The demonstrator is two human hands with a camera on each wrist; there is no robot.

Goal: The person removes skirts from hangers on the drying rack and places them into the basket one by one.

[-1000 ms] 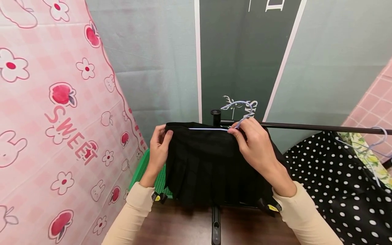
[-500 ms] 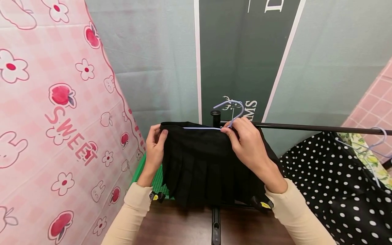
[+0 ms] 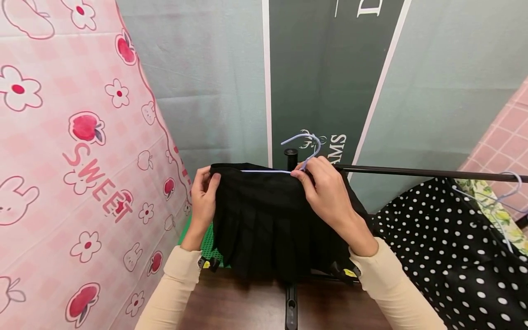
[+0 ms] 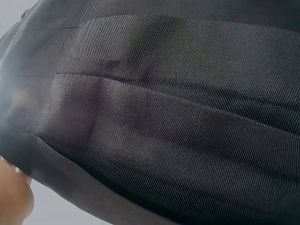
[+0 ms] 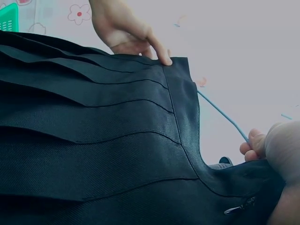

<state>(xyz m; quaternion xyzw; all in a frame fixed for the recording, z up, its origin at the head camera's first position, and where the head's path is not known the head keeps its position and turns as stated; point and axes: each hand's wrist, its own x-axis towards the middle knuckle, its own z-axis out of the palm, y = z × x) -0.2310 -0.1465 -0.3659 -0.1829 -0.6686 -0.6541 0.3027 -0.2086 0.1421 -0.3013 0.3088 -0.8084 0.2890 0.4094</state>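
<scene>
A black pleated skirt point(image 3: 264, 220) hangs between both hands, its waistband at the top. My left hand point(image 3: 203, 199) pinches the waistband's left corner, thumb in front. In my right hand point(image 3: 330, 192) is a pale blue wire hanger point(image 3: 264, 171), pinched at the base of its hook. The hanger's bar runs left into the waist opening, where its end is hidden. Dark pleats fill most of the left wrist view. The right wrist view shows a zipper pull point(image 5: 234, 209) on the waistband, close below the right hand.
A black rack rail point(image 3: 412, 172) runs right from an end post point(image 3: 291, 158) behind the skirt. A polka-dot garment point(image 3: 445, 243) and another blue hanger point(image 3: 507, 197) are at the right. Behind the skirt sits a green basket point(image 3: 208, 240). A pink printed curtain point(image 3: 82, 183) stands left.
Both hands have moved left together, carrying the skirt and hanger. The hanger's hook now stands above the rack's end post. The grip of each hand looks the same.
</scene>
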